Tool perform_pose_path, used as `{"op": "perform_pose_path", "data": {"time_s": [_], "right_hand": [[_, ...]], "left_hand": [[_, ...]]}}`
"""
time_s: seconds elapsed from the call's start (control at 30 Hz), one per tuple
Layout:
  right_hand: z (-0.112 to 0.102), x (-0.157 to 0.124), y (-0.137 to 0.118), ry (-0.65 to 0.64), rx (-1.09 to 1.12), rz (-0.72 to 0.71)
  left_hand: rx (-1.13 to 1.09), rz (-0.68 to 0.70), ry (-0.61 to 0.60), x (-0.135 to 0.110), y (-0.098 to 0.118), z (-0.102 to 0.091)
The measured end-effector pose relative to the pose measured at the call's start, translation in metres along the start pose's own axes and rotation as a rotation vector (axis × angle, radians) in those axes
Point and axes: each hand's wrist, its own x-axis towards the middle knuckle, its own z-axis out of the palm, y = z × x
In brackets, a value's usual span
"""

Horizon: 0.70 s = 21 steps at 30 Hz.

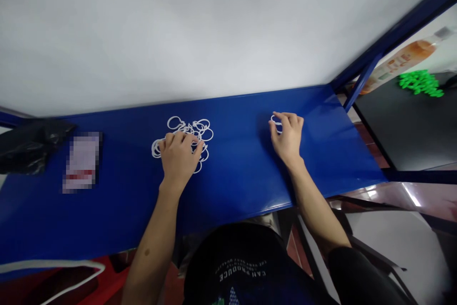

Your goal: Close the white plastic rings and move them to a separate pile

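A pile of several white plastic rings point(194, 130) lies on the blue metal shelf point(235, 172), left of its middle. My left hand point(179, 155) rests on the near side of the pile, its fingers curled down onto the rings. Further right, my right hand point(287, 136) lies on the shelf with its fingers closed round a single white ring point(275, 123), apart from the pile.
A black plastic bag point(30, 145) and a flat blurred card point(83, 161) lie at the shelf's left end. A white wall rises behind. To the right, a black table point(403, 124) carries green pieces point(420, 82) and a bottle point(403, 60). A white cord point(53, 267) loops below left.
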Motion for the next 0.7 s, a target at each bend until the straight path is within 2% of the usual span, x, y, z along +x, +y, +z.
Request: {"op": "perform_pose_path", "data": {"time_s": [0.1, 0.2, 0.27, 0.33, 0.4, 0.5, 0.6, 0.7], "right_hand": [[0.000, -0.012, -0.033, -0.161, 0.229, -0.136], [0.004, -0.028, -0.062, -0.406, 0.559, -0.241], [0.008, -0.038, -0.074, -0.531, 0.738, -0.195], [0.012, -0.045, -0.078, -0.580, 0.832, -0.093], [0.016, -0.049, -0.076, -0.558, 0.845, -0.012], [0.018, -0.048, -0.068, -0.492, 0.827, -0.032], [0.017, -0.045, -0.064, -0.458, 0.789, -0.092], [0.017, -0.044, -0.063, -0.470, 0.703, -0.090]], "left_hand": [[-0.268, -0.035, 0.019, 0.002, 0.018, -0.007], [-0.705, -0.109, -0.183, -0.002, 0.038, -0.007], [-0.941, -0.158, -0.314, -0.007, 0.048, -0.002], [-1.064, -0.217, -0.353, -0.011, 0.054, 0.005], [-1.084, -0.263, -0.332, -0.014, 0.056, 0.011], [-1.065, -0.256, -0.311, -0.015, 0.057, 0.016], [-1.048, -0.192, -0.322, -0.017, 0.057, 0.016], [-0.904, -0.085, -0.287, -0.019, 0.059, 0.017]]}}
